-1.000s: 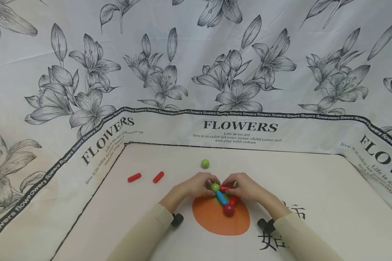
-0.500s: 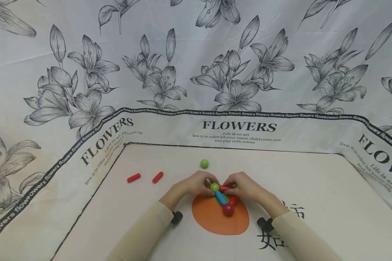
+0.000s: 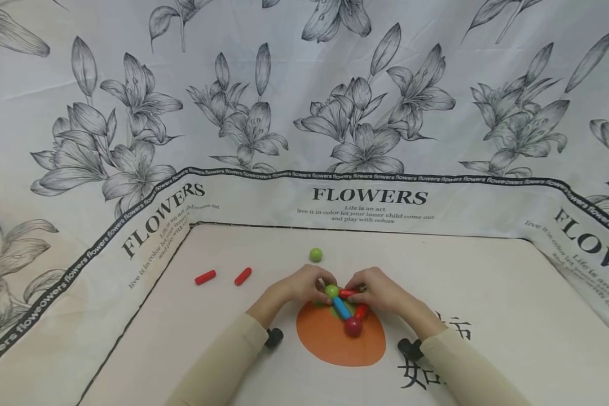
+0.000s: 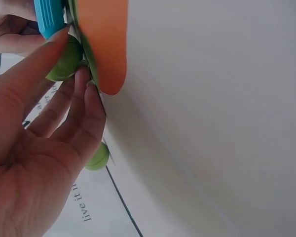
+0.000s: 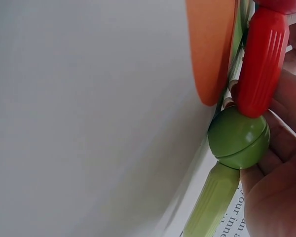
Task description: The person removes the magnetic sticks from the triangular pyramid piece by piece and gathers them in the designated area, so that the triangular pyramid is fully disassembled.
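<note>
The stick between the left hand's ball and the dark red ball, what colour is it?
Blue: the stick shows best in the head view.

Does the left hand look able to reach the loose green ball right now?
Probably yes: the loose green ball lies just beyond the left hand, with nothing visible between them, though that hand would likely first release the joined green ball it pinches.

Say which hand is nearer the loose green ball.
Left. The left hand is just on the camera side of the loose green ball; the right hand is farther off, to its right.
</note>
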`<state>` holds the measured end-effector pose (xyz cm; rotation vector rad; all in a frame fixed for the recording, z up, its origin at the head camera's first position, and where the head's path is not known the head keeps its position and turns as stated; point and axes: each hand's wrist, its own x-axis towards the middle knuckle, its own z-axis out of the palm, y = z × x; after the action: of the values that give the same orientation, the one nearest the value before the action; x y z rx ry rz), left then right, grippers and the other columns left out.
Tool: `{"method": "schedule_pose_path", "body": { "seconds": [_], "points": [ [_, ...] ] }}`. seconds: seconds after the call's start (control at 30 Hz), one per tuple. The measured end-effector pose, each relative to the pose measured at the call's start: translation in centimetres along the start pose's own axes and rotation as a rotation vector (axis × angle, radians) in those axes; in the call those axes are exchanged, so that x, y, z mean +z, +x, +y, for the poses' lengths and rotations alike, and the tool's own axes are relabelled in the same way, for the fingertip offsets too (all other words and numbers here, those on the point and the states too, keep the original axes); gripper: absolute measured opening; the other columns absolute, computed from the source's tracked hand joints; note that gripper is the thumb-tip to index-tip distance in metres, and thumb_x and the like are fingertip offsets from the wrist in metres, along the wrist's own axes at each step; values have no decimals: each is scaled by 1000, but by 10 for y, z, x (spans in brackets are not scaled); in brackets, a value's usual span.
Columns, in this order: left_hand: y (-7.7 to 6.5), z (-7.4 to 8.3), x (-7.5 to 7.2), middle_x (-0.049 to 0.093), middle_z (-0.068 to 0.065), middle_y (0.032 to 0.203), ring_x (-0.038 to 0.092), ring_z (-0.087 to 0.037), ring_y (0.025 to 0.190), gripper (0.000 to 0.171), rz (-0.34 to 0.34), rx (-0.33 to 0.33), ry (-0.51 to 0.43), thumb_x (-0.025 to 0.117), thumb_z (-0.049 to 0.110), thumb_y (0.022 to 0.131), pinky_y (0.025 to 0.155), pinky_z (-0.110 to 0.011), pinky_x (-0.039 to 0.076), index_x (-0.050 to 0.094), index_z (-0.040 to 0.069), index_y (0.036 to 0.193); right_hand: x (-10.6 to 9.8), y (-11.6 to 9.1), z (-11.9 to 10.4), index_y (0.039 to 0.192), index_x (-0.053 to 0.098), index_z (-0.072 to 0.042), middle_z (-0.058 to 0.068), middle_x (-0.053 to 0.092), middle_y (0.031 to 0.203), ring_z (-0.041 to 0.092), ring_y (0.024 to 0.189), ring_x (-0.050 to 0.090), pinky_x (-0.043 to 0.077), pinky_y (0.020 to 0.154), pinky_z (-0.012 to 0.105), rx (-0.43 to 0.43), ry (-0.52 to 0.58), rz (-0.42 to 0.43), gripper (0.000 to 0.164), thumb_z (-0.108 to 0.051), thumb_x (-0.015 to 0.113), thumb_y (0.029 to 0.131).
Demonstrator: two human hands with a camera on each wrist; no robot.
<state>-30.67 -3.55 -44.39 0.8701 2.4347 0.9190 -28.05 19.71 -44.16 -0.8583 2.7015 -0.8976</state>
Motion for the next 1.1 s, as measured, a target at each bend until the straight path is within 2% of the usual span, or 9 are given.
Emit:
{"method": "schedule_pose_path", "body": {
  "seconds": [0.2,0.43,0.8,0.93,1.1],
  "points": [
    [-2,2,-2,71,2,111,66,-12,96,30,10,-11,14,81,10,88,81,-22,56,74,12,117,0,3,-1,101,81,-12,-8,74,90,13,83,59,53,77,26,9,-11,-4,12,-13,80,89],
    [-5,-6,-3,69,4,111,65,-11,97,31,46,-72,20,82,13,88,85,-24,55,74,15,118,-1,3,2,99,80,-11,-7,72,89,15,85,58,53,79,30,76,-48,42,11,-12,81,87],
    [-9,-7,-1,70,4,108,63,-14,97,30,55,-66,19,84,12,86,86,-27,54,74,13,115,2,-1,1,101,79,-10,-5,72,91,16,87,59,54,81,32,98,-9,38,14,-11,81,87],
    [-8,-6,-1,69,5,108,62,-14,96,30,59,-84,-5,84,13,86,86,-27,54,74,15,115,1,-3,0,105,78,-9,-3,70,93,17,87,59,55,80,31,113,-10,52,18,-13,81,88],
    [-8,-6,-2,68,5,108,62,-14,94,29,59,-99,-17,83,15,87,84,-27,54,74,16,114,-2,-8,-5,114,75,-3,1,70,100,20,94,62,58,87,38,111,-29,79,28,-15,80,89]
  ]
}}
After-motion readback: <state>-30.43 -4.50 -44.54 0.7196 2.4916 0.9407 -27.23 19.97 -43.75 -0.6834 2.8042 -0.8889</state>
